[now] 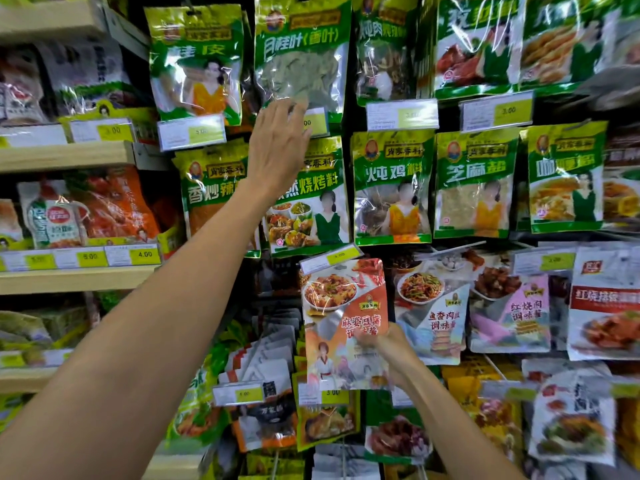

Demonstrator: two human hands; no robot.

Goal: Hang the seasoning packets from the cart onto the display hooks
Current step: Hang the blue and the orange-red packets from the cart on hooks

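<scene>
The left hand (277, 143) stretches up, fingers straight, to the lower edge of the bay leaf packet (301, 60). The right hand (391, 348) pinches the red seasoning packet (343, 320) low down, just under a price tag (329, 258). The hook seems hidden there, so the floppy top could miss it and the packet could fall.

Bright, even shop light throws white glare streaks across the glossy green packets (474, 46), while the wide lens bows the wooden shelves (65, 155) at the left edge and the upper right corner smears into blur.
</scene>
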